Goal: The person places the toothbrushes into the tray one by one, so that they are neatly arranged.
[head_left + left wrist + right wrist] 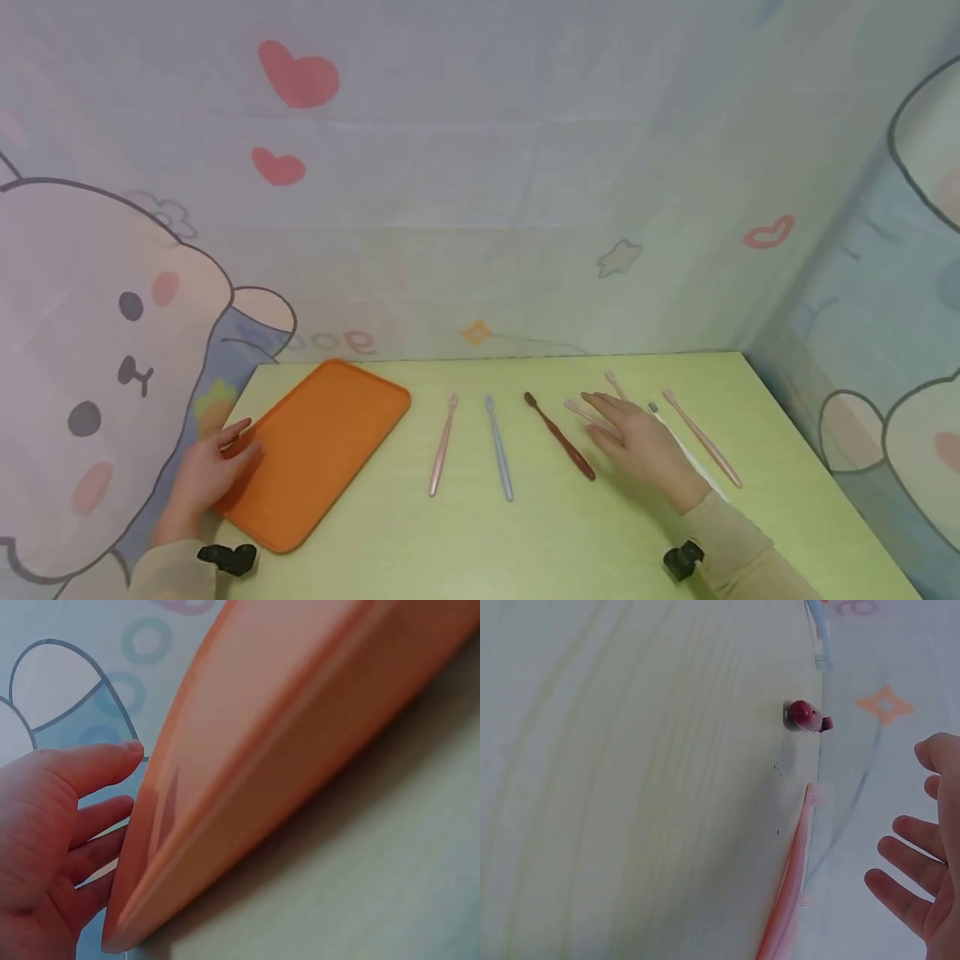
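My left hand (206, 475) is at the left edge of an orange tray (322, 450), thumb apart from loosely bent fingers. In the left wrist view its fingertips (112, 814) meet or pass behind the tray's rim; contact is unclear. My right hand (641, 437) hovers over toothbrushes at the right, fingers extended and holding nothing. Partly covered by it are a pink toothbrush (588, 415), a pale one (615, 383) and a white one (693, 458). A brown toothbrush (561, 437) lies just left of this hand, and a pink toothbrush (703, 440) lies to its right.
Between the tray and the brown toothbrush, another pink toothbrush (442, 450) and a blue toothbrush (499, 450) lie on the pale yellow-green table (450, 550). A printed cloth (480, 167) hangs behind the table and along its right side.
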`<state>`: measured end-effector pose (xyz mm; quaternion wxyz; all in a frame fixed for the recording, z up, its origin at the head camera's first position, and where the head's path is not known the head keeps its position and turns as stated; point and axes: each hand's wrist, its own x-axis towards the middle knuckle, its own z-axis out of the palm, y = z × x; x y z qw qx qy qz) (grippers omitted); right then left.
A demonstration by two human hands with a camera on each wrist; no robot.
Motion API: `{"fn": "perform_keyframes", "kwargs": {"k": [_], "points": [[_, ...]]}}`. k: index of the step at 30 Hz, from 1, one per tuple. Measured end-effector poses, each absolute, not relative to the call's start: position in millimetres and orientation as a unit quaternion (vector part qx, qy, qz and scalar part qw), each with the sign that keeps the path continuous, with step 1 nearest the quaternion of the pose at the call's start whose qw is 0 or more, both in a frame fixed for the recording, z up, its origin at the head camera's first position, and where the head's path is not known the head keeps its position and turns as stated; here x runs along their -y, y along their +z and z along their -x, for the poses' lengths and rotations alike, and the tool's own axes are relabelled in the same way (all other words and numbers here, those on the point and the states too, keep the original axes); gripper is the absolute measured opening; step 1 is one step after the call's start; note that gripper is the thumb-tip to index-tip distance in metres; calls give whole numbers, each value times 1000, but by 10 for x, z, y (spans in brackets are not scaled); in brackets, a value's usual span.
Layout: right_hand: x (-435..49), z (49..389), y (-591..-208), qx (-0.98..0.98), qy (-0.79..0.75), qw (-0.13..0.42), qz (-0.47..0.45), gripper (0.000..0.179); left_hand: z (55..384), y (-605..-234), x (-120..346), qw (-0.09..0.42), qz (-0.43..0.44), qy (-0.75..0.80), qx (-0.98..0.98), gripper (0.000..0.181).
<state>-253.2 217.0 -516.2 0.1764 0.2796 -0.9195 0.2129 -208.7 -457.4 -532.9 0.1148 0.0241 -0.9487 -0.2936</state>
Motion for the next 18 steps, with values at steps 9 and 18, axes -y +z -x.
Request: {"fn": "perform_keyframes", "kwargs": {"k": [9, 18], "points": [[-2199, 2560, -5201, 923, 210, 172, -272, 54, 2057, -5327, 4605, 87, -44, -295, 951, 58], [-2303, 2541, -5129, 927, 228, 172, -246, 51, 1993, -5307, 4620, 86, -36, -285, 954, 42]]}}
